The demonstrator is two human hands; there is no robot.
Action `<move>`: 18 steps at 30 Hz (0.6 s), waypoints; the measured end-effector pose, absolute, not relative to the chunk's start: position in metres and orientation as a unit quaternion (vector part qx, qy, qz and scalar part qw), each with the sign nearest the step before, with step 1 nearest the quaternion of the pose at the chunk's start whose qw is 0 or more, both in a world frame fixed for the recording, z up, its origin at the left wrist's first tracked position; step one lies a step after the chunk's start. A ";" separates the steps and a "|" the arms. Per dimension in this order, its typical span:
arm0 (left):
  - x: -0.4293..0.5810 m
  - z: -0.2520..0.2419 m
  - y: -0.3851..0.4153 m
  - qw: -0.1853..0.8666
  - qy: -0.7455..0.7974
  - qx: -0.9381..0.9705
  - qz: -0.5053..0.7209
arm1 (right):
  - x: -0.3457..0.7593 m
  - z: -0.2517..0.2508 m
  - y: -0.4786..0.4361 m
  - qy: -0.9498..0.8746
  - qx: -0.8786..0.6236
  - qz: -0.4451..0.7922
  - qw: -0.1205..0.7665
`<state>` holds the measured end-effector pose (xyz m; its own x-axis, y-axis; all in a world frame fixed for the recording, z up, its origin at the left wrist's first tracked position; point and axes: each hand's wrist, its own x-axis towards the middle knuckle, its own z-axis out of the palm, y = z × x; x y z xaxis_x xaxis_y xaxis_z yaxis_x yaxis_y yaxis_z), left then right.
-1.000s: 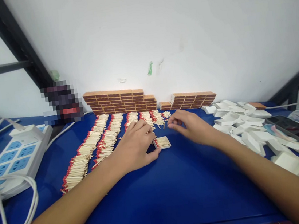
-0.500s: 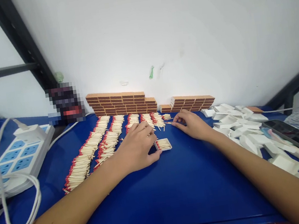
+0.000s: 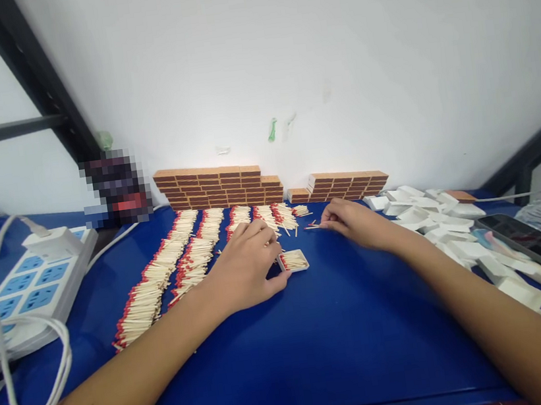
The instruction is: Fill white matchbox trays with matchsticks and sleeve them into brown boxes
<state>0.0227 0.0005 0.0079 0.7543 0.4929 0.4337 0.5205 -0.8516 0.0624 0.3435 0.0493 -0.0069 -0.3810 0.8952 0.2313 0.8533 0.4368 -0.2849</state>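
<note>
A small white matchbox tray (image 3: 297, 267) with red-headed matches lying in it rests on the blue tabletop. My left hand (image 3: 253, 261) is closed on its left end, thumb in front and fingers behind. Off to the right, my right hand (image 3: 348, 224) pinches matches (image 3: 312, 226) between thumb and fingertips; their red tips point left, and how many there are I cannot tell. Small match heaps (image 3: 284, 216) lie behind the tray. Two long rows of matches, the outer one (image 3: 147, 292) fully in view, stretch along the left, the inner one partly behind my left arm.
Stacks of brown matchboxes, one on the left (image 3: 218, 186) and one on the right (image 3: 348, 184), line the wall. White trays (image 3: 432, 221) pile up at right beside a dark phone (image 3: 530, 248). A power strip (image 3: 32, 287) with looping white cable lies at left.
My right hand has moved slightly right and toward me, away from the small match heaps, with matches in its pinch. The left hand has stayed at the tray.
</note>
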 end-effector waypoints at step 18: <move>0.022 0.008 0.000 0.039 -0.266 -0.936 -0.229 | 0.316 0.003 0.030 -0.825 -0.519 0.133 0.179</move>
